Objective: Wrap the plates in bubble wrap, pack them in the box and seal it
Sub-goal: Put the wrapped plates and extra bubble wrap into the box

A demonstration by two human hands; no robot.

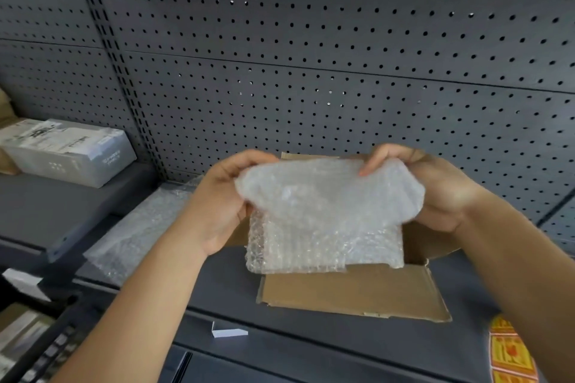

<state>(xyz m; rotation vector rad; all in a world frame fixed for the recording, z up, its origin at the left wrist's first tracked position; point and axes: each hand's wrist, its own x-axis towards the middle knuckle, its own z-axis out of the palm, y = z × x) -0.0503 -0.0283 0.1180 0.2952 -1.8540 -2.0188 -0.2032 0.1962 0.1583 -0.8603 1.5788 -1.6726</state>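
Above box (357,292): bubble-wrapped bundle (326,211), held up
Left hand (217,196): gripping bundle's left edge
Right hand (435,186): gripping its right edge

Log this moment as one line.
left hand: grips bundle | right hand: grips bundle | bubble-wrapped bundle: held above open box | unsealed
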